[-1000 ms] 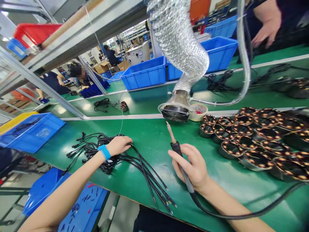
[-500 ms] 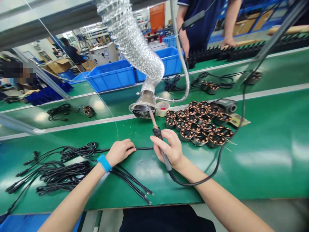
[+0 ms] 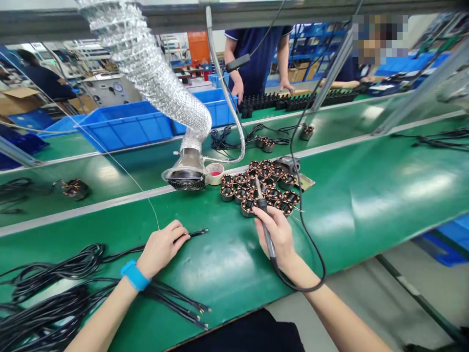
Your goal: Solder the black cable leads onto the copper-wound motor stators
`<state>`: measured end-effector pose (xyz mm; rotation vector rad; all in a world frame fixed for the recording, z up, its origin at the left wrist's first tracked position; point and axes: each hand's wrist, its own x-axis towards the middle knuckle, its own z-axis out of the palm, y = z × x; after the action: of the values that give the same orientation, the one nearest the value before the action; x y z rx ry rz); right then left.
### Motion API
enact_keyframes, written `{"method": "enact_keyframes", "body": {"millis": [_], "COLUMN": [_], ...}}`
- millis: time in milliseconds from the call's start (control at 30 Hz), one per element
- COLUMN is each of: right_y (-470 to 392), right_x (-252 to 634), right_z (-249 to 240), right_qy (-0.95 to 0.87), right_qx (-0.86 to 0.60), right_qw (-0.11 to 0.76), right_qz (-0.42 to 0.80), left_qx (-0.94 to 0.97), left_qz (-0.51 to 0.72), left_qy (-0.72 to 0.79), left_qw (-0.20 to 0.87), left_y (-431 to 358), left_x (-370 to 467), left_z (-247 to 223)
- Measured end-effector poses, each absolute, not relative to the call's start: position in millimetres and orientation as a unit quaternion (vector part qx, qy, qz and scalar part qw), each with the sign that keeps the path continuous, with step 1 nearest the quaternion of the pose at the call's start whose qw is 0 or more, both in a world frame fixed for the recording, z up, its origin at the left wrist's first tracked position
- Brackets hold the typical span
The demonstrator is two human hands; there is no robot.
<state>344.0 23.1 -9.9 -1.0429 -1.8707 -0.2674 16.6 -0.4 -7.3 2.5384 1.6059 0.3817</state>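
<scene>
Right grip [image 3: 279,240] curled round an upward-tilted soldering iron [image 3: 263,205], left grip [image 3: 160,248] palm-down and pinched on black cable [image 3: 198,233].

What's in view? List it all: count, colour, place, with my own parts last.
Soldering iron: one, black and grey, near centre
Black cables: many, black, bench left; others beyond rail
Fine wire: one, pale, slanting down at left
Wound coils: over a dozen, black and copper, right of hood; several beyond rail
Tub: one, whitish, red inside, beside hood
Fan hood: one, black grille, under duct
Foil duct: one, silver, upper left
Bench: one, green, foreground
Rail: one, whitish, behind bench
Bins: at least two, blue, back left
Co-workers: at least three, dark clothing, background
Wristband: one, blue, left wrist
Left grip: one, bare, holding cable
Right grip: one, bare, holding iron
</scene>
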Motion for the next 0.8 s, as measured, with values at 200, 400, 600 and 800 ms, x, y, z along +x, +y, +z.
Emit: {"method": "enact_keyframes", "body": {"millis": [200, 400, 600, 800], "right_y": [10.1, 11.6, 19.0, 16.6], "right_x": [297.1, 245.8, 237.2, 238.5], "right_z": [-7.4, -5.2, -1.9, 1.5], "right_qy": [-0.768, -0.806, -0.868, -0.882], "right_qx": [-0.385, -0.324, -0.285, -0.284], "right_qw": [0.509, 0.474, 0.373, 0.349], "right_qz": [0.047, 0.143, 0.160, 0.142], "left_qx": [0.803, 0.789, 0.798, 0.806], "left_qz": [0.214, 0.270, 0.304, 0.317], "left_qy": [0.551, 0.543, 0.508, 0.485], "left_qw": [0.072, 0.102, 0.112, 0.120], "left_y": [-7.8, -18.0, -22.9, -23.8], "left_x": [19.0, 20.8, 15.9, 13.3], "left_z": [-2.0, -3.4, -6.2, -7.2]}}
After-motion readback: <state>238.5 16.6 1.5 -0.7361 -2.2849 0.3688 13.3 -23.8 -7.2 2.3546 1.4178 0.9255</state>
